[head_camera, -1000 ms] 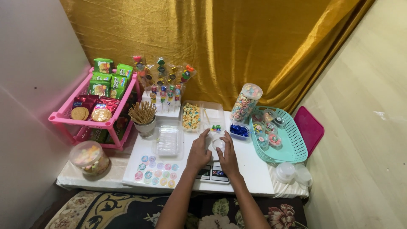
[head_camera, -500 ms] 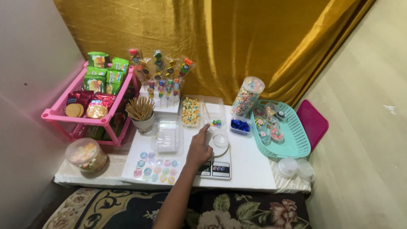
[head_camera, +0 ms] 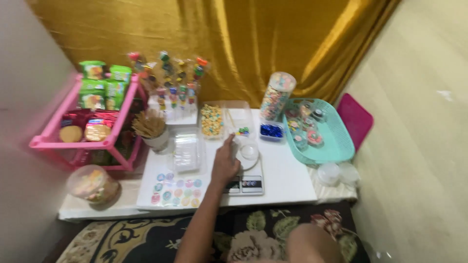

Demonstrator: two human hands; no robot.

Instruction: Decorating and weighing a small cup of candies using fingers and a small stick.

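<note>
The left hand (head_camera: 225,163) rests on the small clear round plastic cup (head_camera: 247,151) atop the white digital scale (head_camera: 246,181) on the white worktop (head_camera: 287,178), cup just right of its fingers; whether they clasp it, I cannot tell. Right hand unseen.

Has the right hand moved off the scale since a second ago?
Yes. It sat beside the left hand over the kitchen scale then; now it has pulled back toward the body and is out of view. Only the left hand remains at the scale.
</note>
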